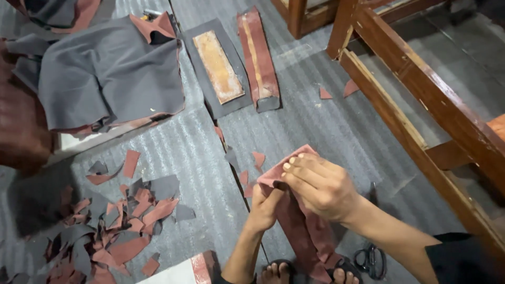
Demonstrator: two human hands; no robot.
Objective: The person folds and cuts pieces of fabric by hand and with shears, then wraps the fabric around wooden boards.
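Observation:
Both my hands hold a reddish-brown leather piece [302, 234] low in the middle of the view. My right hand [321, 184] lies over its upper end, fingers curled around the edge. My left hand [265, 208] grips the same piece from below and to the left. The strip hangs down toward my bare toes [276, 273]. Its pinkish underside shows at the top [294, 160].
Several red and grey leather scraps [121, 226] litter the grey ribbed mat at lower left. A large grey sheet [110, 73] lies at upper left. Two cut strips on grey backing [231, 66] lie at top centre. Wooden furniture frame [421, 94] runs along the right. Scissors [371, 260] rest by my foot.

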